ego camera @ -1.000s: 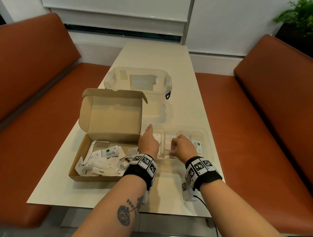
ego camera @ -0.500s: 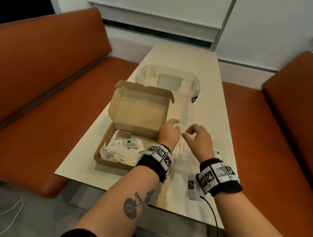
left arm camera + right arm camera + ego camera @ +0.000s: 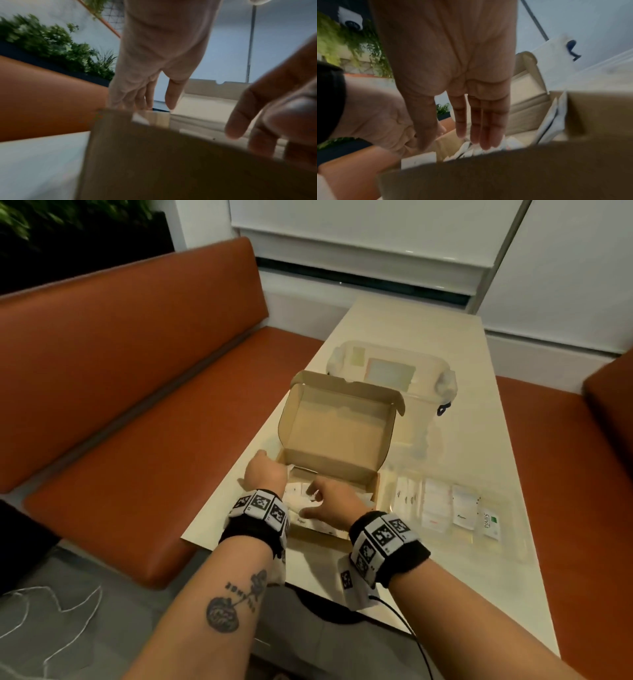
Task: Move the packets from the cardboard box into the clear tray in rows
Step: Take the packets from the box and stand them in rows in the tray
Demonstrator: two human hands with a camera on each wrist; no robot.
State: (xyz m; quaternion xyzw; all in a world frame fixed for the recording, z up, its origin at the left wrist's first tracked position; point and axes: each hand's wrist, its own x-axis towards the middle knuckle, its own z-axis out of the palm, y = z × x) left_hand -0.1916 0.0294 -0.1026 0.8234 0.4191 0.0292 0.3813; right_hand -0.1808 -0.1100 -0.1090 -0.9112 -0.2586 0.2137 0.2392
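Both our hands are down in the cardboard box (image 3: 334, 436), our landmark here. The right hand (image 3: 330, 503) hangs released over the loose packets (image 3: 301, 501) in the box's bottom, fingers (image 3: 481, 129) straight and just reaching them, nothing gripped yet. The left hand (image 3: 265, 474) is at the box's left wall, fingers loosely straight in the left wrist view; we cannot tell whether it presses the wall or only hovers by it.

The risks, as we judge them: the packets lie heaped and overlapping, so a pinch may lift several at once or let one slip off. The box is light, and a drag against its wall could slide it off the near edge of the surface (image 3: 479, 559), which lies just beside it.

Right of the box sits the clear tray (image 3: 507, 546), with one row of packets already laid in it. Beyond the box stands a clear lidded tub (image 3: 390, 368). The box's upright lid and right wall stand between the pile and the tray, so a carried packet must rise over that wall.
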